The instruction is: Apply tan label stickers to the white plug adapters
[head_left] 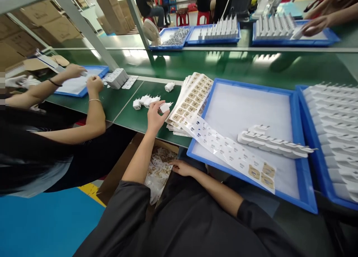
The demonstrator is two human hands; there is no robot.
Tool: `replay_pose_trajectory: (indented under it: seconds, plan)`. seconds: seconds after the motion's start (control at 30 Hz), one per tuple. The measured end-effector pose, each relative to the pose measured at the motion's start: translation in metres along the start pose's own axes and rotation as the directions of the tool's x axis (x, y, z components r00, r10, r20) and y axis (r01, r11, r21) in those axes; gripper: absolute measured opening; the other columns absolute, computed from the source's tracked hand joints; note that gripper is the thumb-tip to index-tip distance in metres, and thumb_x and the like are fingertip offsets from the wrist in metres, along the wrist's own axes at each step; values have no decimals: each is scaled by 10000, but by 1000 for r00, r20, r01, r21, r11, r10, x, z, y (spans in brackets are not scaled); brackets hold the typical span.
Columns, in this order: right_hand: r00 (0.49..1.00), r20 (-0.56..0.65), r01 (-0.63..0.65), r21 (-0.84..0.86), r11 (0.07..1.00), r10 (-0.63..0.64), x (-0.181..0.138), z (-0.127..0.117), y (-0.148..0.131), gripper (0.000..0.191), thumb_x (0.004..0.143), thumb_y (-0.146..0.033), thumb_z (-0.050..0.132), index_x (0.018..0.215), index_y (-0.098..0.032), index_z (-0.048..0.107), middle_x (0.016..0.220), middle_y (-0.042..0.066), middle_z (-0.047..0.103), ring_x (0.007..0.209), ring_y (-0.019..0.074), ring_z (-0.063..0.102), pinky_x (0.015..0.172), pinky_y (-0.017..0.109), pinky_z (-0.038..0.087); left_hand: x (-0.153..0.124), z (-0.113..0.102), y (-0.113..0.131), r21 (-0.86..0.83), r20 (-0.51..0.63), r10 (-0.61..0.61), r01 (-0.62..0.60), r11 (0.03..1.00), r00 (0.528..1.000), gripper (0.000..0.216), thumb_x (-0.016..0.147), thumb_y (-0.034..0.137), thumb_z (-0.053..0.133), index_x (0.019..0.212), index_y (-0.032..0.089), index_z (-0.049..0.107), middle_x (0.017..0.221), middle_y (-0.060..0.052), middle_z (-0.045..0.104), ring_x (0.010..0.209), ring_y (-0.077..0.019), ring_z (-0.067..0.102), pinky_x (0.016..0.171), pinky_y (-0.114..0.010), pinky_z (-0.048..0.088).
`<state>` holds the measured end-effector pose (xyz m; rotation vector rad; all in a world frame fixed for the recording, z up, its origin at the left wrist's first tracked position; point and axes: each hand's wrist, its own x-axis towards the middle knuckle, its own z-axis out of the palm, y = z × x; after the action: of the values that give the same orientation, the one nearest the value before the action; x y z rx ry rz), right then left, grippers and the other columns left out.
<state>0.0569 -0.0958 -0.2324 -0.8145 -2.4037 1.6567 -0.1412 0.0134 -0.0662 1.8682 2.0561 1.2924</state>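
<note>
My left hand (156, 118) pinches a white charger plug (165, 107) by its body, its pins pointing right, just above the green bench beside the label sheets. Several more white charger plugs (145, 101) lie close behind that hand, and a single plug (169, 87) sits farther back. Low down near my lap, my right hand (183, 168) is at the edge of an open cardboard box (159, 169) of plastic and paper scraps. Its fingers look curled together; whatever they may hold is hidden. A partly used label strip (223, 145) lies across the stacked label sheets (192, 96) and the tray.
A blue-rimmed tray (251, 84) holds a row of white plugs (274, 143). Another tray (335, 137) of plugs stands at right. At left a co-worker's hands (95, 84) work near stacked plugs (117, 78). Across the bench are more trays (214, 40) and another person's hand (316, 26).
</note>
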Motion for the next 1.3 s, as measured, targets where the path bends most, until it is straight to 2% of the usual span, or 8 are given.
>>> replay_pose_trajectory:
  seconds: [0.17,0.4,0.6,0.8,0.97,1.07,1.17,1.3]
  plan:
    - [999,19,39,-47,998,-38,-11,-2,11,321,877,-71,581,1108,-189,770,1058,89,760,879,184,714,794,293,573,31,16,-19,360,117,-38,-6,933,992,424,900,298,614,1303,171,644,1317,-148,608,1146,-281,624,986,-386,500]
    - [999,22,38,-99,994,-36,-23,-9,6,312,882,-63,598,1116,-183,767,1038,77,767,896,176,704,822,278,561,82,43,-2,469,136,-63,-9,883,989,410,918,367,530,1233,141,668,1257,-209,684,1278,-412,487,1068,-563,321]
    - [1000,-5,-25,-95,995,25,-56,-33,0,306,872,-104,655,1144,-198,757,1122,75,761,982,192,704,885,288,550,94,45,-13,663,44,-256,164,731,966,467,885,408,531,1212,86,610,1211,-248,681,1223,-425,509,1029,-558,315]
    - [997,-52,-54,-75,996,51,-140,-72,-39,355,960,-176,573,1299,-178,679,1348,133,680,1229,243,652,1079,371,493,88,30,-12,619,14,-204,152,771,979,487,895,392,573,1294,113,564,1374,-199,591,1285,-364,481,1028,-493,358]
    - [974,-127,190,6,982,-188,-243,-125,-101,340,1041,-226,474,1329,-245,654,1268,71,734,1178,173,693,1024,284,534,53,26,69,213,103,118,-138,967,988,205,918,427,591,952,240,665,936,-16,726,931,-221,621,862,-349,486]
    - [855,-504,105,-62,993,-122,-284,-155,-102,267,1029,-235,522,1233,-294,683,1112,31,772,1028,172,733,915,293,586,11,29,140,-95,389,357,-349,932,849,237,940,450,580,888,250,696,876,-11,747,790,-218,657,742,-345,518]
    - [565,-823,-310,-275,910,-56,-298,-172,-76,253,998,-322,577,1214,-258,691,1125,89,730,1038,261,698,935,423,572,-31,39,196,-297,663,526,-458,838,533,224,962,420,584,949,250,728,970,-28,776,898,-235,711,791,-350,543]
    - [554,-831,-561,-415,716,-48,-291,-174,-46,287,942,-410,636,1129,-202,701,1075,123,679,1009,314,634,871,460,533,-67,67,228,-375,767,582,-548,748,269,237,969,345,604,1146,219,700,1187,-74,743,1132,-276,679,961,-389,532]
